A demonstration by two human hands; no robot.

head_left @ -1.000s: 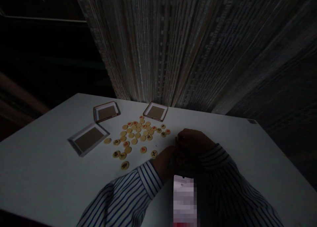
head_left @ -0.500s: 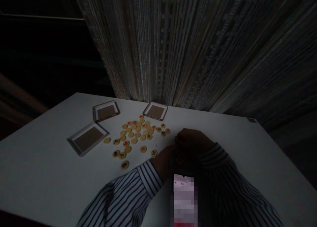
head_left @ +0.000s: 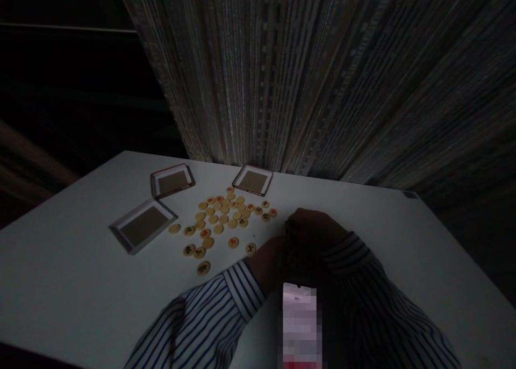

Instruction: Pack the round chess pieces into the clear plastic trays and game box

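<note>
The round pieces (head_left: 224,219) lay flat on the white surface (head_left: 72,261), off to the left of both hands and partly farther from the person. The left hand (head_left: 266,257) was the nearer of the two: one black-marked piece (head_left: 250,249) sat just beside it, close to the striped cuff (head_left: 244,291). The right hand (head_left: 318,230) was on the far side of the left from most of the scatter. Being discs, the pieces had no long axis of their own; their spread was loose, with some faces marked in red or black and others plain.

The hands were drawn close together, the right one's fingers curled in. Something dark seemed to be between them, perhaps held, but the shadow was too deep to tell what it was or whether either hand pinched it.

A lit phone (head_left: 300,326) lay just on the person's side of the hands, its length running toward the person. Three shallow trays (head_left: 141,226) stood well apart from the hands, two beyond the nearest one.
</note>
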